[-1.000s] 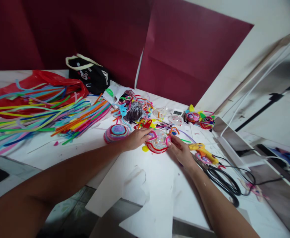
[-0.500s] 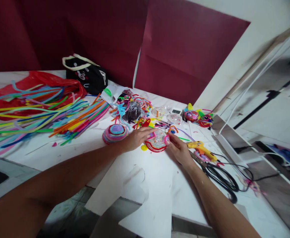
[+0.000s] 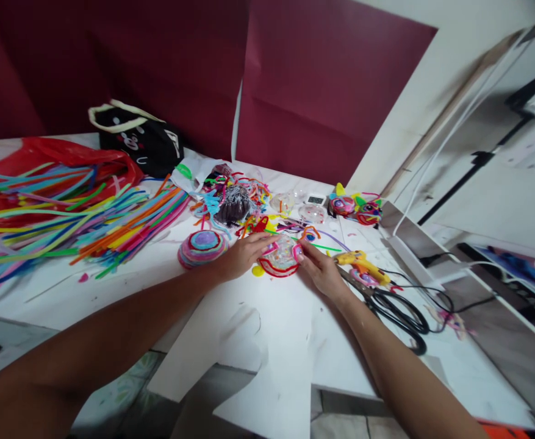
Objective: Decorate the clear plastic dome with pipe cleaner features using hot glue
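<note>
— Holding what?
— Both hands pinch a clear dome (image 3: 282, 259) rimmed in red: left hand (image 3: 242, 256) at its nine o'clock, right hand (image 3: 323, 273) at three.
— Nearby?
— Glue gun (image 3: 361, 262) and scissors (image 3: 393, 308) at three; coil (image 3: 202, 246) at nine.

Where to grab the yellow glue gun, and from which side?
Take the glue gun by its handle, coming from above on the near side. It lies flat on the table, just right of the right hand, scissors and cord close beside it.
</note>
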`<act>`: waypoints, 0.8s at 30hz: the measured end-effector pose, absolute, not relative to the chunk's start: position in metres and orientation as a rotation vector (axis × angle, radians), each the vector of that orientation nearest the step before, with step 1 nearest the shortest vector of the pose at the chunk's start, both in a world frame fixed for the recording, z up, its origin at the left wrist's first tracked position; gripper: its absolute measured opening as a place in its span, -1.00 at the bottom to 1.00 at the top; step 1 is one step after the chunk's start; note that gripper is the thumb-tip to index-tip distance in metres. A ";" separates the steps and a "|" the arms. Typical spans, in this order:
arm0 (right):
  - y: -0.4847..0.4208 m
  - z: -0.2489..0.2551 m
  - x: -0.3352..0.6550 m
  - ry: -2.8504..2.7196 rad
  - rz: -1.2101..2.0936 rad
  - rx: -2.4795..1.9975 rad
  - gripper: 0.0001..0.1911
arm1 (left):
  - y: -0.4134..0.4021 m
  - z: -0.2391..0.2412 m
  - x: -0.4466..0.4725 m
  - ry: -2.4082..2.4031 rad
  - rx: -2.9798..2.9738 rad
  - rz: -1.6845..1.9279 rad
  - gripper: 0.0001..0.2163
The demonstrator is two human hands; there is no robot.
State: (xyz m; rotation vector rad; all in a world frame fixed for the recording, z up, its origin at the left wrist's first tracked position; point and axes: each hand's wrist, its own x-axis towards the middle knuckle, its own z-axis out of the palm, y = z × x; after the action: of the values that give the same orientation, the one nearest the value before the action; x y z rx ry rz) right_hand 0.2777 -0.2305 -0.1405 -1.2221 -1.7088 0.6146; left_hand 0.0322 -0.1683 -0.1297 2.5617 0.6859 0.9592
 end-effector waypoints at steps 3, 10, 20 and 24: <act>-0.230 -0.140 0.279 -1.744 0.577 -1.243 -0.42 | -0.169 -0.128 0.032 0.711 2.574 0.940 -0.60; -0.232 -0.136 0.278 -1.784 0.519 -1.269 -0.47 | -0.171 -0.124 0.034 0.736 2.561 0.913 -0.58; -0.231 -0.140 0.275 -1.764 0.509 -1.255 -0.47 | -0.170 -0.123 0.032 0.765 2.548 0.879 -0.57; -0.232 -0.138 0.274 -1.753 0.507 -1.256 -0.48 | -0.169 -0.123 0.032 0.783 2.534 0.859 -0.55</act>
State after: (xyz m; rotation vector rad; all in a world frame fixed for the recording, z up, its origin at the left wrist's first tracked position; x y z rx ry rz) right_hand 0.2736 -0.2316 -0.1385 -1.2565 -1.7526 0.5065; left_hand 0.0317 -0.1694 -0.1234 2.5339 0.7830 0.8586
